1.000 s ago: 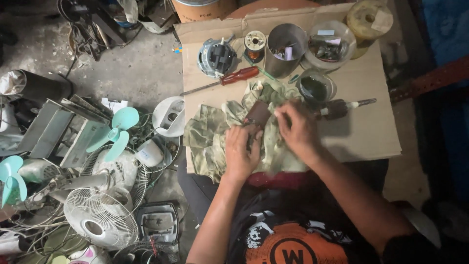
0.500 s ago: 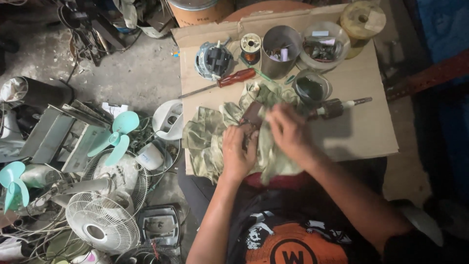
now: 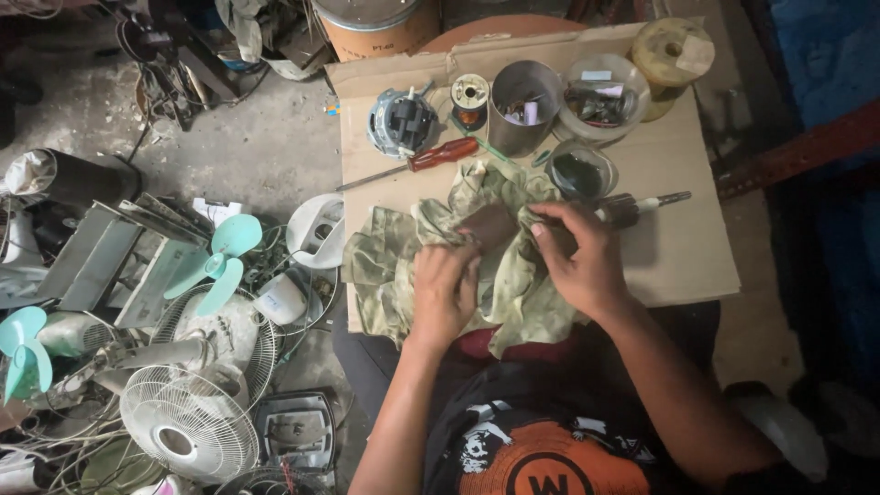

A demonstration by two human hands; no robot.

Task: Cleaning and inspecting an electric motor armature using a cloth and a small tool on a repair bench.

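Both hands gripping rag [image 3: 513, 275] mid-cardboard [image 3: 678, 257]: left hand [image 3: 446, 286], right hand [image 3: 577, 261] clamping rotor [image 3: 632, 209], shaft pointing toward right edge.

A worker in a black short-sleeved T-shirt printed with an orange circular emblem and white graphics, forearms bare, left hand [image 3: 446, 293] and right hand [image 3: 577, 261] ungloved.

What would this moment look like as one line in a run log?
left hand: pressing green rag | right hand: gripping rag around dark part | motor rotor beside right hand | red-handled screwdriver idle on cardboard
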